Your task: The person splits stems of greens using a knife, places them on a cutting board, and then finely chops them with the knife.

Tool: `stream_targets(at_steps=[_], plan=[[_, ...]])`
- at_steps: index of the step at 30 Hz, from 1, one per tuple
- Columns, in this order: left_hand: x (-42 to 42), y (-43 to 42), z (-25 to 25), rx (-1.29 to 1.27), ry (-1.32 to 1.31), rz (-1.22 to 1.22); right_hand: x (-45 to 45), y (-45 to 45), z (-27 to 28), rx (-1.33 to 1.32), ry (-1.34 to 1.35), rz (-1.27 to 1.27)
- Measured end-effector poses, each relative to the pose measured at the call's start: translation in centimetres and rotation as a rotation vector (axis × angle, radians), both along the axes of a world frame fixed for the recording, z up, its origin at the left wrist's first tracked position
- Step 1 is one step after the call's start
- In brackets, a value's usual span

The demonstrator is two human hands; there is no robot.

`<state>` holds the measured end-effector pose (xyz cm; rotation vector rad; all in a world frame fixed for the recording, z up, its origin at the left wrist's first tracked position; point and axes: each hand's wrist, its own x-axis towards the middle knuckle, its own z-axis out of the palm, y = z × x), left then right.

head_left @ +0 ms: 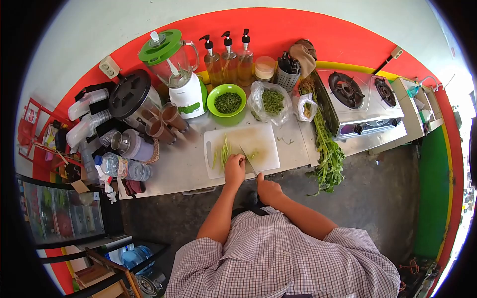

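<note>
A white cutting board (261, 136) with a yellowish-green stain lies on the metal counter. My left hand (235, 168) is closed, its fingers bent over the ends of thin green stalks (225, 148) on the board. In my right hand (269, 191) is a knife (250, 161), its blade slanting across the board just right of my left fingertips. Small green cut bits (255, 153) lie beside the blade. Behind the board stand a green bowl (227, 118) of chopped greens and a clear plastic bag (273, 102) holding more chopped greens.
Leafy stalks (328, 161) hang over the counter's front edge, beside a two-burner gas stove (365, 107). A blender (186, 94), pump bottles (229, 64) and a utensil holder (287, 78) line the wall. Brown cups (160, 130) and a water bottle (126, 168) stand at left.
</note>
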<state>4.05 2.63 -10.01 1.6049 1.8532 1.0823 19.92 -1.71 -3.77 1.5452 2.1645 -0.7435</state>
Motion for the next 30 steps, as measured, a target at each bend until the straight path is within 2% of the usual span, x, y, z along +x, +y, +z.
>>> stream_targets(at_steps=[7,14,16,19,26,30], plan=[[-0.2,-0.1,0.1,-0.049,-0.03,-0.021,-0.4,0.5,1.8,-0.037,0.008,0.023],[-0.3,-0.3,1.1,-0.013,0.015,-0.063,0.0,0.2,0.0,-0.028,0.01,-0.006],[-0.2,-0.3,1.0,-0.022,0.031,-0.054,-0.2,1.0,0.4,0.039,0.013,0.048],[-0.1,-0.2,0.6,-0.036,0.042,-0.015,-0.4,0.3,2.2,-0.019,0.019,0.016],[-0.2,-0.2,0.5,-0.009,0.035,-0.026,-0.6,0.1,-0.8,0.042,0.001,-0.024],[-0.1,-0.3,0.4,-0.02,-0.033,-0.014,-1.1,0.7,0.9,0.042,0.002,0.054]])
